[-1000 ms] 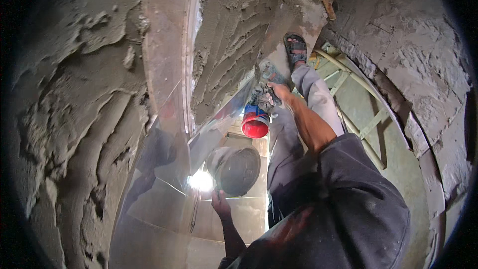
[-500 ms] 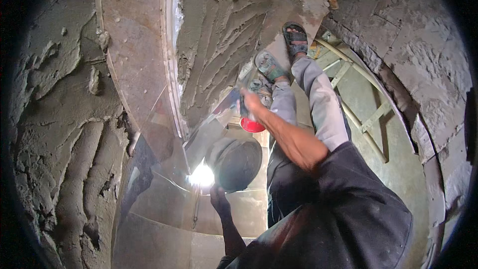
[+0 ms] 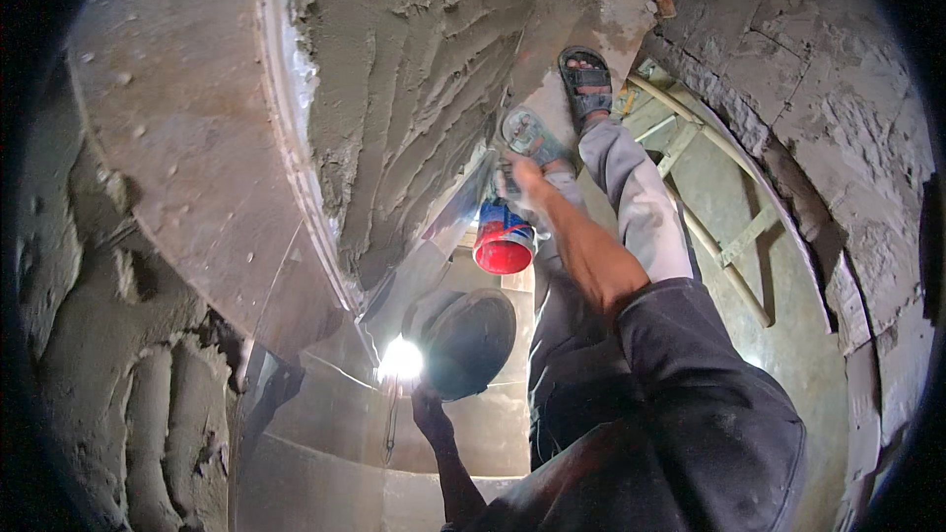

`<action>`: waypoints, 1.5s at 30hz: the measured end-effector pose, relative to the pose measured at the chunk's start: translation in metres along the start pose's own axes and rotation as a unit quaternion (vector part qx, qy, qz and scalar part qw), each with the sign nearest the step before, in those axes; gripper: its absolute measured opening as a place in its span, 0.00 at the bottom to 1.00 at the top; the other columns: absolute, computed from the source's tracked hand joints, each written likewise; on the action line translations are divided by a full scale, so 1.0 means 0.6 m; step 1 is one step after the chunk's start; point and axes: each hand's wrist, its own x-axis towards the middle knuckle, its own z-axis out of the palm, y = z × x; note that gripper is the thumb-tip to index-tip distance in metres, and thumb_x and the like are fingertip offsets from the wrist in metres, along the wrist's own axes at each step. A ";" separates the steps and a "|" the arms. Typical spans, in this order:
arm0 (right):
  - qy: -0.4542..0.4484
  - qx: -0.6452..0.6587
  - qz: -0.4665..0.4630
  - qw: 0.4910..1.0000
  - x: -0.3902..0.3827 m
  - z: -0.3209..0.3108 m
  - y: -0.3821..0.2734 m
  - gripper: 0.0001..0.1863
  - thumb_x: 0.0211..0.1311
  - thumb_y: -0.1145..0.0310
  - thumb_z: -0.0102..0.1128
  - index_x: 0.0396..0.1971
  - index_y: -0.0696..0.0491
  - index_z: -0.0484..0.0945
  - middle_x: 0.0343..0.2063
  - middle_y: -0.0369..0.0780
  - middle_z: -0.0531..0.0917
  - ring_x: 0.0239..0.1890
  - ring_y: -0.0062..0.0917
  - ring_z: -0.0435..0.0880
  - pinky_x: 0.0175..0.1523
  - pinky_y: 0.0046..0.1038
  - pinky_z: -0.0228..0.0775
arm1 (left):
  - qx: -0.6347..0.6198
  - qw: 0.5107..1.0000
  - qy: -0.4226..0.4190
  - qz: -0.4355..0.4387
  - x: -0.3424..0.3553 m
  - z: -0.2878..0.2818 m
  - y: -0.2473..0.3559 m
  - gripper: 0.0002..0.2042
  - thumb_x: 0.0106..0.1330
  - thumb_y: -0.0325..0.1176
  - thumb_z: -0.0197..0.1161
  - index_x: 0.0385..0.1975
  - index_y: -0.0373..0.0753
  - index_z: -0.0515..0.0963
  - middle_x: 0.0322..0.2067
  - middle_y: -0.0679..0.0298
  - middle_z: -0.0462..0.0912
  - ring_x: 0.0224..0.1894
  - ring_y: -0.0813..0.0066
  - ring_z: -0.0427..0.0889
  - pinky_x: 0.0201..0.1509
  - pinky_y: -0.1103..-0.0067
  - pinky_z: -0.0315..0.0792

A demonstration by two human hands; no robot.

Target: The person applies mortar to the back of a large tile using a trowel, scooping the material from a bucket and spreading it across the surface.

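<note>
My left hand (image 3: pixel 431 412) reaches up from the lower edge, its fingers against the near rim of a dark round bucket (image 3: pixel 478 343); they look closed on it, though partly hidden in shadow. My right arm stretches forward. At its end my right hand (image 3: pixel 530 184) is curled and blurred around something greyish by my sandalled left foot (image 3: pixel 532 135); the held thing is too smeared to name. Just below that hand is a small blue and red can (image 3: pixel 505 239), its red round end facing me.
A bright lamp (image 3: pixel 401 360) with a hanging cord glows beside the bucket. Rough wet mortar (image 3: pixel 414 89) covers the surface ahead, beside a curved smooth panel (image 3: pixel 177 118) at left. A ladder-like frame (image 3: pixel 700 222) lies at right, near a broken curved edge (image 3: pixel 798 187).
My right hand has moved up and slightly right. More of the can shows, including its blue side. The panel at left has shifted leftward in view. My left hand stays at the bucket.
</note>
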 end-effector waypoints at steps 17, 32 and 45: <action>0.017 0.119 -0.065 0.991 0.059 0.035 -0.153 0.17 0.69 0.55 0.43 0.27 0.51 0.72 0.15 0.35 0.73 0.14 0.23 0.72 0.19 0.23 0.67 | -0.111 0.993 0.036 0.029 0.002 0.014 -0.011 0.21 0.68 0.50 0.56 0.42 0.34 0.75 0.35 0.66 0.75 0.34 0.78 0.70 0.39 0.79 0.67; 0.065 -0.190 -0.090 0.975 -0.078 0.000 -0.037 0.13 0.68 0.55 0.46 0.35 0.49 0.69 0.17 0.36 0.75 0.12 0.24 0.73 0.15 0.29 0.68 | -0.093 0.996 0.014 0.003 0.016 -0.001 0.035 0.15 0.67 0.37 0.56 0.46 0.32 0.74 0.38 0.65 0.75 0.38 0.76 0.71 0.42 0.80 0.68; 0.027 -0.184 0.028 0.982 -0.156 0.012 0.066 0.20 0.66 0.49 0.46 0.24 0.51 0.69 0.14 0.36 0.73 0.09 0.26 0.73 0.12 0.30 0.65 | -0.039 0.999 0.017 -0.011 0.000 0.003 0.016 0.14 0.67 0.35 0.56 0.46 0.32 0.74 0.40 0.63 0.76 0.40 0.77 0.73 0.44 0.80 0.69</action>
